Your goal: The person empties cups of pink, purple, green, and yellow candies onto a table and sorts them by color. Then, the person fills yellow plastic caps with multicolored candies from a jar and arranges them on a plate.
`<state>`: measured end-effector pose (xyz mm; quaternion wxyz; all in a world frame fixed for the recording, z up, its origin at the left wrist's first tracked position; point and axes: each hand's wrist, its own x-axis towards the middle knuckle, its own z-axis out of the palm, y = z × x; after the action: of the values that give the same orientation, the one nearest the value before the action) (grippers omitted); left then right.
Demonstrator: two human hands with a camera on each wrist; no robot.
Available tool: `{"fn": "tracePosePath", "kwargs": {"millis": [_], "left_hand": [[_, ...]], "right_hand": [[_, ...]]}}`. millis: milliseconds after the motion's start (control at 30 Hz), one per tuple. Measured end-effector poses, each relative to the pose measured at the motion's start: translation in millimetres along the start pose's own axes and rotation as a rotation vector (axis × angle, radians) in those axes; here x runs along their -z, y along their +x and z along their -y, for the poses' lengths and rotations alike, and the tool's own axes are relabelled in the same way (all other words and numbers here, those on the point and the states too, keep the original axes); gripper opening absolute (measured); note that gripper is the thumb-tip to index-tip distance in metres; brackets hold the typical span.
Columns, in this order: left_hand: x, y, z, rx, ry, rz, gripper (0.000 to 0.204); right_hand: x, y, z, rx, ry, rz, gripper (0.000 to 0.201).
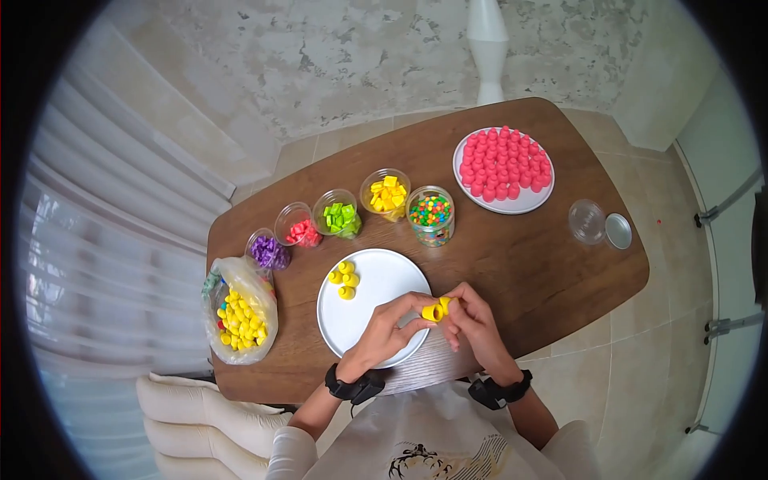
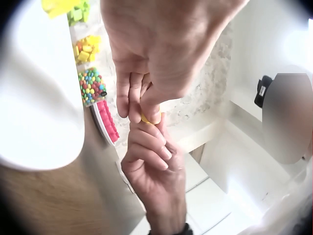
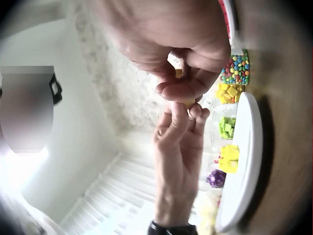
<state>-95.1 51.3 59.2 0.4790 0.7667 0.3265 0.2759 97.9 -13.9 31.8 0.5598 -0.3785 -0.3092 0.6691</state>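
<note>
Above the right edge of the round white plate (image 1: 372, 268), both hands meet. Between finger and thumb, my left hand (image 1: 389, 326) pinches a small yellow cup-shaped piece (image 1: 433, 313), its round opening showing. My right hand (image 1: 474, 318) pinches a second yellow piece (image 1: 446, 303) right beside it. In both wrist views the fingers mostly hide these pieces, with only a bit of yellow (image 3: 189, 103) showing. Several small yellow bottle-shaped containers (image 1: 346, 280) stand in a group on the plate's upper left.
A plastic bag (image 1: 266, 308) of yellow pieces lies at the left. Clear cups hold purple (image 1: 270, 253), red (image 1: 304, 233), green (image 1: 342, 219) and yellow (image 1: 388, 197) wrapped pieces. Beside them stands a jar of colourful candies (image 1: 432, 212). Pink bottle-shaped containers (image 1: 504, 164) fill a far plate; a lid (image 1: 618, 231) lies right.
</note>
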Motion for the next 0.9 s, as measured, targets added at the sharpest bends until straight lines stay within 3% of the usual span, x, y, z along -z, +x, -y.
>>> {"fn": "tracePosePath", "kwargs": {"millis": [133, 200, 300, 433, 500, 700, 767, 833, 900], "left_hand": [[-5, 12, -7, -0.017, -0.021, 0.034, 0.028], [3, 25, -3, -0.052, 0.061, -0.068, 0.029], [20, 64, -16, -0.167, 0.326, -0.284, 0.033], [32, 115, -8, -0.265, 0.510, -0.328, 0.030], [36, 130, 8, -0.423, 0.848, -0.273, 0.035], [31, 103, -7, -0.376, 0.712, -0.312, 0.037], [23, 80, -14, -0.080, 0.289, -0.237, 0.033], [14, 54, -19, -0.077, 0.269, -0.213, 0.032], [7, 32, -18, -0.107, 0.162, -0.115, 0.027]], "right_hand": [[4, -8, 9, 0.035, 0.053, -0.041, 0.019], [1, -10, 9, 0.167, -0.088, -0.158, 0.021], [-1, -9, 5, 0.197, -0.089, -0.242, 0.022], [-8, -7, -3, 0.177, -0.139, -0.193, 0.020], [-10, -7, -8, 0.174, -0.209, -0.173, 0.017], [-5, -8, -3, 0.164, -0.249, -0.214, 0.013], [-6, -4, -2, 0.165, -0.259, -0.225, 0.015], [-6, 0, -3, 0.291, -0.294, -0.264, 0.017], [-12, 4, 3, 0.306, -0.330, -0.262, 0.018]]}}
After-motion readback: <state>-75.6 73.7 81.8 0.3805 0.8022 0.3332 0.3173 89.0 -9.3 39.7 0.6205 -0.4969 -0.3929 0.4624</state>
